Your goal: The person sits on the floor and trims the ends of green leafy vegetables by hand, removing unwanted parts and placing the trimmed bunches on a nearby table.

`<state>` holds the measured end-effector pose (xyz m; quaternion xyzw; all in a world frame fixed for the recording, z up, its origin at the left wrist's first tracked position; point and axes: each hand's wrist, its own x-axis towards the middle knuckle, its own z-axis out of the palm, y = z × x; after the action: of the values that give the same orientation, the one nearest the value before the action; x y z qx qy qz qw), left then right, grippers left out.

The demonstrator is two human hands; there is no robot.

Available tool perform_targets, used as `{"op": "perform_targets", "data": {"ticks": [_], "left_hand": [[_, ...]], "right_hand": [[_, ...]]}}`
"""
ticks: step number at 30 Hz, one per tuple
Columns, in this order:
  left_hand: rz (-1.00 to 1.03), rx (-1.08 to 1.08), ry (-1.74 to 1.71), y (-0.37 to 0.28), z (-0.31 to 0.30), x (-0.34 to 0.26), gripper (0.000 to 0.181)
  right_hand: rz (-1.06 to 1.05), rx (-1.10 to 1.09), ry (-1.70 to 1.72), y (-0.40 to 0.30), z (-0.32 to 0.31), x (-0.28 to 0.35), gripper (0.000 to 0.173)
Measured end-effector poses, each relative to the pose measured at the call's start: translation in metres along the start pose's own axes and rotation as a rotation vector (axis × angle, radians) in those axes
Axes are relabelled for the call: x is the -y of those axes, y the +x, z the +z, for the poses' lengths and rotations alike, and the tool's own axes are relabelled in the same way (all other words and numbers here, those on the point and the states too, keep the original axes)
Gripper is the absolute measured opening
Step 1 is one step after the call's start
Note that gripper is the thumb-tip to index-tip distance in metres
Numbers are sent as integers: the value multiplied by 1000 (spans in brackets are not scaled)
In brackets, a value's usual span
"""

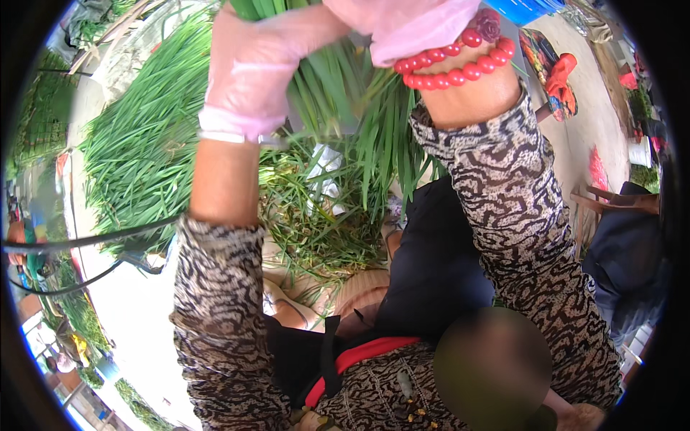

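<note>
My left hand (pixel 250 75), in a thin pinkish glove with a silvery band at the wrist, is closed around a bunch of long flat green leaves (pixel 326 81), chive-like, at the top. Against the same bunch is my right hand (pixel 412 24), also gloved, with red beads on its wrist; its fingers are cut off or blurred, so its grip cannot be told. More leaves (pixel 385 134) hang below it. A large pile of cut green leaves (pixel 156 129) lies to the left. Between my forearms is a heap of loose leaf trimmings (pixel 329 242) with a crumpled white scrap (pixel 323 172).
A blue container (pixel 523 8) is at the top right, near a patterned item with a red bow (pixel 560 75). A wooden chair (pixel 614 202) with dark cloth stands at the right. Black cords (pixel 108 237) cross the left side. My feet are beside the trimmings.
</note>
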<state>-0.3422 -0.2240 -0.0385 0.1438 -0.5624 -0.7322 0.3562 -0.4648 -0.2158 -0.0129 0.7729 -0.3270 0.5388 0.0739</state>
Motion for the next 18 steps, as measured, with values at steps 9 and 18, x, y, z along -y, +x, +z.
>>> {"op": "perform_targets", "data": {"ticks": [9, 18], "left_hand": [[-273, -364, 138, -120, -4, -36, 31], [163, -725, -314, -251, 0, -82, 47]], "right_hand": [[937, 135, 1158, 9, 26, 111, 50], [830, 124, 736, -77, 10, 277, 30]]}}
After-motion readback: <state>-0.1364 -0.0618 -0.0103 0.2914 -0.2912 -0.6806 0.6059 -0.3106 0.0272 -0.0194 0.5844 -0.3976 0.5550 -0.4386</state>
